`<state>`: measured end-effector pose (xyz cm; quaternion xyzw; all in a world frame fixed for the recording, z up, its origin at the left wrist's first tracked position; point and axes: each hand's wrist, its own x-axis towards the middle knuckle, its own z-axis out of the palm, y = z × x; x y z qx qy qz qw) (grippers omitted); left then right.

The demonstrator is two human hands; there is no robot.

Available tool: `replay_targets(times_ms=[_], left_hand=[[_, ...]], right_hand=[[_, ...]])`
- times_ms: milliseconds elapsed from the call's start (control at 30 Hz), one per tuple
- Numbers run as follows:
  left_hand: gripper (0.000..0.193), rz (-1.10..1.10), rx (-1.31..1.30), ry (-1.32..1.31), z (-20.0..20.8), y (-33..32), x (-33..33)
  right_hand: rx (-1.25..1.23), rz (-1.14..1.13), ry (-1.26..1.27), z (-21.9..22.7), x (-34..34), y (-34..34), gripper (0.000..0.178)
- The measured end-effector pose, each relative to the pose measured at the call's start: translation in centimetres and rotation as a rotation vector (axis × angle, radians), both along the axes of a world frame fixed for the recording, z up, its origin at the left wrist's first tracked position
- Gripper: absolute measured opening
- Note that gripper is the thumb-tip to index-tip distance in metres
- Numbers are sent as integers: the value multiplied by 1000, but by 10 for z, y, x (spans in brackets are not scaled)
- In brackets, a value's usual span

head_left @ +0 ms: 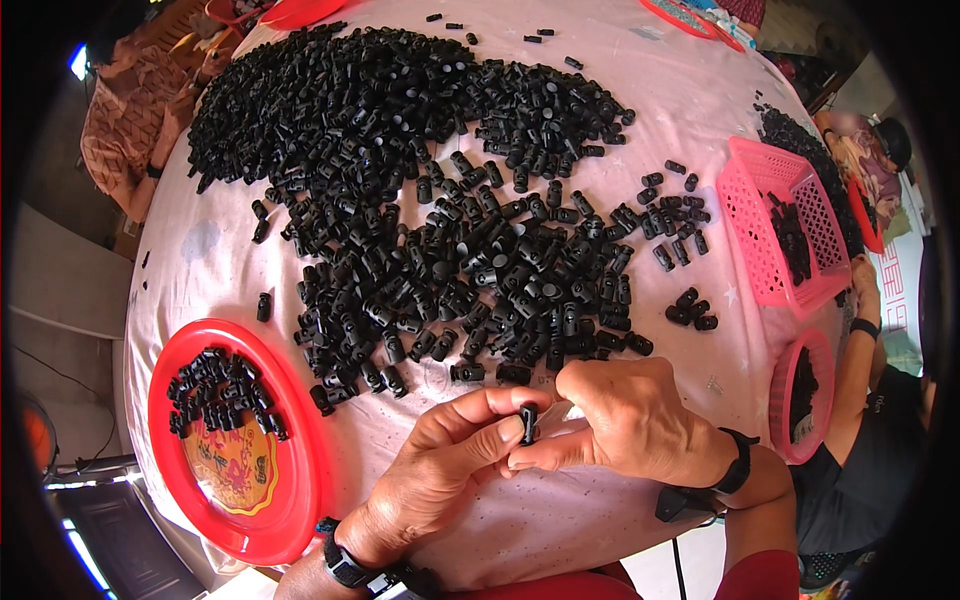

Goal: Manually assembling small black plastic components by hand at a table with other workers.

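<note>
My left hand [445, 465] pinches a small black plastic cord lock [529, 424] between thumb and index finger, near the table's front edge. Right beside it is my right hand [625, 420], its fingers curled and its thumb reaching toward the same piece. Whatever lies within those right fingers is hidden. Just beyond both hands spreads a large loose pile of similar black cord locks [480, 260], which reaches to the far left of the table.
A red round tray [310, 470] at the left holds several black pieces. At the right stand a pink basket [757, 235] and a smaller pink bowl [778, 405], both with black parts. People sit at the table's left [125, 120] and right [860, 400] sides. Pink cloth [690, 350] covers the table.
</note>
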<state>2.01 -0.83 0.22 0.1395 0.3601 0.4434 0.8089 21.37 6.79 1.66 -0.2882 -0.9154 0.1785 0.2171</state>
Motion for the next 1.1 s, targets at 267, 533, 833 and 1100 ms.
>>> replay_targets(times_ms=[267, 533, 833, 1100], left_hand=[[32, -11, 12, -4, -1, 1, -1], [28, -14, 9, 25, 0, 0, 2], [29, -17, 12, 21, 1, 0, -1], [30, -12, 8, -50, -4, -1, -2]], right_hand=[[11, -8, 26, -1, -2, 0, 56], [47, -4, 14, -2, -1, 0, 54], [88, -8, 5, -4, -1, -1, 55], [91, -17, -2, -4, -1, -1, 55]])
